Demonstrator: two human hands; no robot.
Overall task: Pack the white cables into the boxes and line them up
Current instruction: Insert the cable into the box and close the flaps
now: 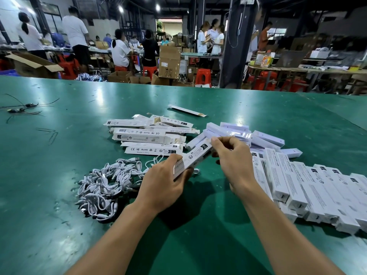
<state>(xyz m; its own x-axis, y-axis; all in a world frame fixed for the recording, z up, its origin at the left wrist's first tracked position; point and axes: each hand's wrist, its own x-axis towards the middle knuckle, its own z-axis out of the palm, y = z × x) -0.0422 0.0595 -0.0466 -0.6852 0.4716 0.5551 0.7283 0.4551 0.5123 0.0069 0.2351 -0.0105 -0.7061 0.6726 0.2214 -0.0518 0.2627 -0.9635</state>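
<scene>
White cardboard printed in black sits under both sets of digits: the left hand [162,187] has its fingers [173,158] and thumb curled round the near end of a slim long box [195,156], and the right hand [235,165] pinches the far end between thumb and bent fingertips [215,140]. The box is held tilted just above the green table [59,165]; whether a cable is inside cannot be told.

Just left of the left hand, a tangled heap of white cables [107,183] lies on the tabletop, thin looped cords with plugs. Beyond the hands, a loose pile of boxes [147,138] lies criss-cross, some with end flaps open. Behind the right hand, smooth glossy white bars [266,138] are stacked unevenly. To the right, a row of boxes [309,191] lies side by side, overlapping, ends toward the table's near edge.

One flat box [186,110] lies apart further back, and thin black wires [21,108] lie at far left. Past the table edge stand brown cartons [168,62], red stools [202,76] and people at other benches.
</scene>
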